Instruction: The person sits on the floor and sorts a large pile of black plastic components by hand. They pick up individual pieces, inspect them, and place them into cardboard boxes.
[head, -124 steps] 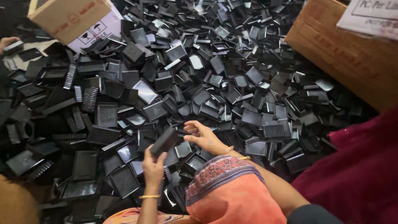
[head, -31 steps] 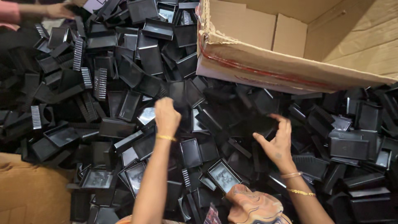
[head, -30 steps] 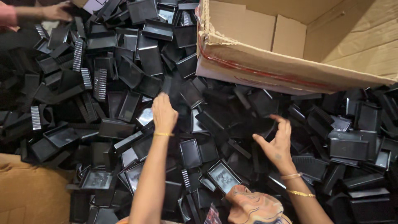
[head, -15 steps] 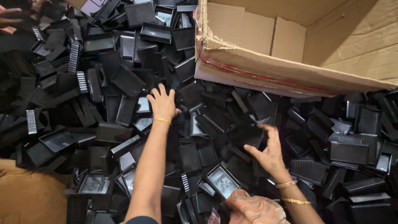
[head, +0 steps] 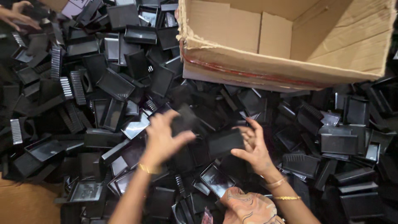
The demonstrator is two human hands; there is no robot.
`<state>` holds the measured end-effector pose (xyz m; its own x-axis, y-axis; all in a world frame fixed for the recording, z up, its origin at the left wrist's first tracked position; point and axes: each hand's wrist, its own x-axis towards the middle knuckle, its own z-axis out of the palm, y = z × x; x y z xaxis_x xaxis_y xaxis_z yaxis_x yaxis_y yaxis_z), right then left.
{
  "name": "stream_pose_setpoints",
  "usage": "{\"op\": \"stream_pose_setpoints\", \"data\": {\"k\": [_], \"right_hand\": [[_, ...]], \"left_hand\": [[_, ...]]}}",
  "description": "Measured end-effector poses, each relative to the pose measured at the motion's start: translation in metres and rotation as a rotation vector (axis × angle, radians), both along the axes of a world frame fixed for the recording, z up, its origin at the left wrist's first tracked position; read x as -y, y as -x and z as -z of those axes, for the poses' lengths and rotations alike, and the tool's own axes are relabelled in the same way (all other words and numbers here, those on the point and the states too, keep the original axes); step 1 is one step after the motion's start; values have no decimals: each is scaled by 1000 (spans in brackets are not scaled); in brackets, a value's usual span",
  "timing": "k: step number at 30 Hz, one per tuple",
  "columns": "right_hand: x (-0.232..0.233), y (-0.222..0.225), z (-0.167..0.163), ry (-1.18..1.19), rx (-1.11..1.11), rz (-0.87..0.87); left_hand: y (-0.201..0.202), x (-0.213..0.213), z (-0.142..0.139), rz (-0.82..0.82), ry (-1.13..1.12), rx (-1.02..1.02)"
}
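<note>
Pinched in the right hand [head: 253, 146] is a flat black plastic tray [head: 224, 142], dead centre of the pile; left hand [head: 162, 137] at 9 o'clock grips another dark piece [head: 185, 121]; looks light, stiff, slick; grab the rims.

A single head-worn camera looks steeply down, close over a heap of black plastic trays [head: 116, 85] that fills most of the frame. The open cardboard box [head: 265, 49] sits upper right, and both forearms enter from the bottom edge (no second view shares this scene).
</note>
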<state>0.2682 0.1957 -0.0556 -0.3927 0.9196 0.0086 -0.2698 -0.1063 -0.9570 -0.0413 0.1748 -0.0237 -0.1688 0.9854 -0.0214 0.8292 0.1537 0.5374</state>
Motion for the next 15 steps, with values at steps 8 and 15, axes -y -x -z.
{"op": "stream_pose_setpoints", "data": {"k": [8, 15], "right_hand": [[19, 27, -13, -27, -53, -264], [27, 44, -8, -5, -33, -212]], "left_hand": [[-75, 85, 5, 194, -234, 522], [-59, 85, 12, 159, -313, 527]]}}
